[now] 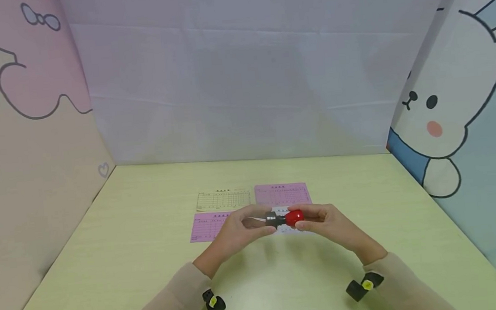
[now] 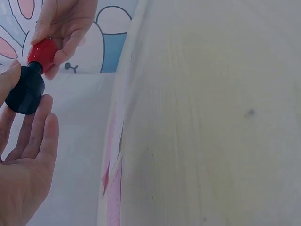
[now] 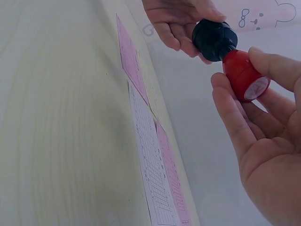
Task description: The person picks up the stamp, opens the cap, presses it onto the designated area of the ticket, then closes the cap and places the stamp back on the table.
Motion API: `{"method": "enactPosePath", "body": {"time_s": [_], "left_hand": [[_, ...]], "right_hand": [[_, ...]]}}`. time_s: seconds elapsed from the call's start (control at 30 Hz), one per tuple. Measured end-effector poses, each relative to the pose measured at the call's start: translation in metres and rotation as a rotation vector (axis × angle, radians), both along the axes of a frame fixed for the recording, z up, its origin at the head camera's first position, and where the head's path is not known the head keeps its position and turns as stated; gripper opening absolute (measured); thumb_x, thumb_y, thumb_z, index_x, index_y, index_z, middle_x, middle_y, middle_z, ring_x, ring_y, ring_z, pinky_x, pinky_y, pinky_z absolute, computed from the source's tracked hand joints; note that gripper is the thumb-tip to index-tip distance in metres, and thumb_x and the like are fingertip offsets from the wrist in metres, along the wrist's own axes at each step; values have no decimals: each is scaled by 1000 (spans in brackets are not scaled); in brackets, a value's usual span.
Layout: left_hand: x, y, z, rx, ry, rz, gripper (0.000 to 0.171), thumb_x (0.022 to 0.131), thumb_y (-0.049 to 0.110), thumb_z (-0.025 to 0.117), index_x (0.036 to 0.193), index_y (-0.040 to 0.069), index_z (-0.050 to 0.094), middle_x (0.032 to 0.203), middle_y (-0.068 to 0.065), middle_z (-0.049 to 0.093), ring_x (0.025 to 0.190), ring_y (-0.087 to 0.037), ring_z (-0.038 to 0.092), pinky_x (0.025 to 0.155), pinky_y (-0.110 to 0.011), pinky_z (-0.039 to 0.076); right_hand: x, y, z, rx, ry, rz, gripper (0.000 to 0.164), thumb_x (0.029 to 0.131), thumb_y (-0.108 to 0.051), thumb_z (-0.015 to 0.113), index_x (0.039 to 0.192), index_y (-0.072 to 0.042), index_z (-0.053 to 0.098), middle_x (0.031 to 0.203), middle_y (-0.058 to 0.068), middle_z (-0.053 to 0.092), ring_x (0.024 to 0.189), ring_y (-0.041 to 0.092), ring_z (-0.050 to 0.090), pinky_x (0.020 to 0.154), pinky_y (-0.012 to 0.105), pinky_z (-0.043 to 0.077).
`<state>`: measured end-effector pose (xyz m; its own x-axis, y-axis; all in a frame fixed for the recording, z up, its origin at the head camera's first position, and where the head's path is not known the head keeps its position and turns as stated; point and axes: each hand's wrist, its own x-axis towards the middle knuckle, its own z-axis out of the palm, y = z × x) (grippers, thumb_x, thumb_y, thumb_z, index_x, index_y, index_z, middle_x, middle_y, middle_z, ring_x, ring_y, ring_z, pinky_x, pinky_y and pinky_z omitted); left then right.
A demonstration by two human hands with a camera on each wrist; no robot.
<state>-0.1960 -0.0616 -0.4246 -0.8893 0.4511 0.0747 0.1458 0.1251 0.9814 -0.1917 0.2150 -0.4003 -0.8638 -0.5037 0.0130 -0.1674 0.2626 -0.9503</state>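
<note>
Centrally, below mid-frame: one stamp (image 1: pixel 285 219), long axis running across the frame; left hand (image 1: pixel 237 228), fingers and thumb pinching its black end (image 1: pixel 272 220); right hand (image 1: pixel 330 221), likewise on its red end (image 1: pixel 295 217); neither nearer.

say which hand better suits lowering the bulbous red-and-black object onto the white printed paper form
Right hand, probably: it pinches the red end and, in the head view, overlaps the form.

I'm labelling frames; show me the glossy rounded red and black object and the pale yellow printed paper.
Glossy rounded red and black object (image 3: pixel 238 68): right wrist view, on its red part.
Pale yellow printed paper (image 1: pixel 223 200): head view, on its middle.
</note>
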Motion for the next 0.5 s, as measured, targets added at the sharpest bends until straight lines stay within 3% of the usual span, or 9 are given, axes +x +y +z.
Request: {"method": "enactPosePath", "body": {"time_s": [0.13,0.3,0.5], "left_hand": [[-2,-5,-2,-5,-8,-14,54,86,36,81,134,20,64,128,0,65,107,-18,68,88,-39,57],[-4,-15,-3,39,-55,19,48,86,28,81,131,21,66,129,-9,64,109,-22,66,88,-43,57],[-5,-16,-2,49,-71,27,47,84,29,83,128,24,67,125,-8,66,107,-21,67,88,-45,57]], "right_hand": [[-1,4,-1,14,9,5,48,99,-21,67,142,-3,56,130,18,62,108,28,65,93,35,55],[0,17,-1,32,15,-34,46,99,-19,66,141,-4,56,130,19,63,108,27,66,91,28,54],[0,20,0,40,12,-35,46,99,-22,66,141,-6,57,129,18,64,108,26,66,91,27,54]]}}
